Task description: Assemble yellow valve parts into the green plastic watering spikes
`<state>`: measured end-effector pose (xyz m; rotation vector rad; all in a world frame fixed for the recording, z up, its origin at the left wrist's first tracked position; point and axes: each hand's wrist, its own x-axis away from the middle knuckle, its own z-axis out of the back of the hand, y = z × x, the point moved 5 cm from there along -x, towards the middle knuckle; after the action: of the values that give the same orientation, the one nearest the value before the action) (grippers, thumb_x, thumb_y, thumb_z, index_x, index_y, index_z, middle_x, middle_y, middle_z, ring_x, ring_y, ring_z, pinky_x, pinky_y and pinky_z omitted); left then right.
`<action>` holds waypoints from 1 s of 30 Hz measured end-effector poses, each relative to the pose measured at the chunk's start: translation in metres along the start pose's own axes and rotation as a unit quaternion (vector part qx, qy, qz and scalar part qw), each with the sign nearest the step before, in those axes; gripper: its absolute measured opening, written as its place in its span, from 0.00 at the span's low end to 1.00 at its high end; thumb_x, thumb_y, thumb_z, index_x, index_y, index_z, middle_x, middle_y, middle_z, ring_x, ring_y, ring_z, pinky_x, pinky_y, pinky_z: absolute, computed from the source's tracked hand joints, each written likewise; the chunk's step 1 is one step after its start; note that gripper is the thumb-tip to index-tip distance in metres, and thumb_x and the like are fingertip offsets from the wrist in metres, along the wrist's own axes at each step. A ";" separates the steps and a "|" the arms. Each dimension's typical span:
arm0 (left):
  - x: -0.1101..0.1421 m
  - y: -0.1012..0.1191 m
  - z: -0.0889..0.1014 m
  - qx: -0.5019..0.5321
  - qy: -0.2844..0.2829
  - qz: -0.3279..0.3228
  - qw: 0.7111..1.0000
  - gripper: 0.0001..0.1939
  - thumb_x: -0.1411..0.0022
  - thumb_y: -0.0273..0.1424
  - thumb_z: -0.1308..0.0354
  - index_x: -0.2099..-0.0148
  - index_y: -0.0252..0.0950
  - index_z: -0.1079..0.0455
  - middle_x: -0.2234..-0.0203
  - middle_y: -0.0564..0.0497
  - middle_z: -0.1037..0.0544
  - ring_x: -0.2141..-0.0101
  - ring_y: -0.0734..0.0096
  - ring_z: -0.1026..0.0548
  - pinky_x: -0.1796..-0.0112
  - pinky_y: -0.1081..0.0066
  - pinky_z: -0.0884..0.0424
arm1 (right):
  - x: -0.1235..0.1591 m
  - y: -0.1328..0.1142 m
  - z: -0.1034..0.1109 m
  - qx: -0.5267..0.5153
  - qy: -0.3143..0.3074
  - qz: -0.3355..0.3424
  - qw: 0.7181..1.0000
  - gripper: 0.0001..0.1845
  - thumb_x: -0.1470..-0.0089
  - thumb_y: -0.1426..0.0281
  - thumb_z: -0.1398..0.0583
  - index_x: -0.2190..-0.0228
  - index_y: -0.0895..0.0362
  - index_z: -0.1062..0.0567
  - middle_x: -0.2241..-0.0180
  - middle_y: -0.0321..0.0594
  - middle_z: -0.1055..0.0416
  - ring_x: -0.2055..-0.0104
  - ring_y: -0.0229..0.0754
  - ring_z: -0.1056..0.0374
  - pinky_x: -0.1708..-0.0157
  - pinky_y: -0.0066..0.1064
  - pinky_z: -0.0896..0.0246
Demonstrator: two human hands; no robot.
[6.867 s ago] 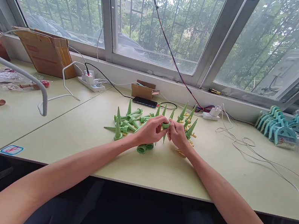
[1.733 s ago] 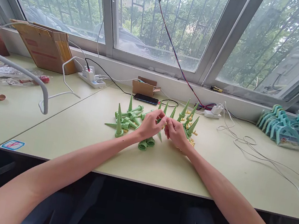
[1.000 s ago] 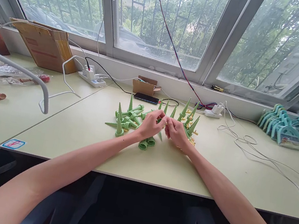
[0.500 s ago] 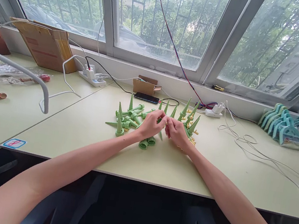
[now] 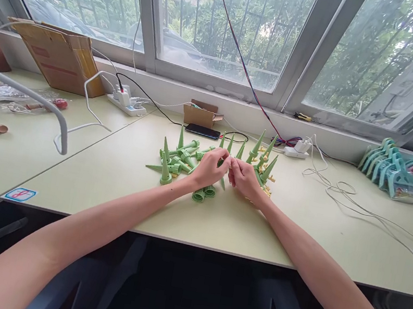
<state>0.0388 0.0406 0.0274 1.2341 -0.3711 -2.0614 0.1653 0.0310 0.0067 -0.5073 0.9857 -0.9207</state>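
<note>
Left hand (image 5: 212, 168): clamped on green spike (image 5: 223, 183) (tip jutting down beneath) | right hand (image 5: 243, 177): just beside, cannot tell its grip

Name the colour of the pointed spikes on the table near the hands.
The pointed spikes are light green, seen best in the head view.

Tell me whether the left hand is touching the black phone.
Apart: the head view shows a strip of tabletop between the left hand and the black phone beyond it.
</note>
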 end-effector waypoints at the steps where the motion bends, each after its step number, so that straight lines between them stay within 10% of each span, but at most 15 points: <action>1: 0.000 0.000 0.000 -0.001 0.000 0.000 1.000 0.10 0.35 0.31 0.51 0.70 0.37 0.37 0.74 0.52 0.30 0.71 0.71 0.33 0.68 0.70 0.37 | 0.000 0.000 0.000 0.001 -0.001 0.000 1.000 0.29 0.36 0.50 0.54 0.80 0.55 0.36 0.85 0.33 0.37 0.82 0.35 0.42 0.74 0.28 0.43; 30: 0.001 0.003 0.001 0.013 0.006 -0.030 0.999 0.05 0.35 0.29 0.48 0.66 0.36 0.35 0.70 0.51 0.29 0.67 0.71 0.30 0.66 0.70 0.32 | 0.000 -0.002 0.002 -0.023 0.014 0.011 1.000 0.27 0.35 0.50 0.54 0.77 0.55 0.37 0.84 0.31 0.37 0.84 0.32 0.42 0.78 0.26 0.45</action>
<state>0.0389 0.0374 0.0291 1.2876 -0.3599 -2.1050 0.1665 0.0300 0.0088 -0.5223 1.0375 -0.8898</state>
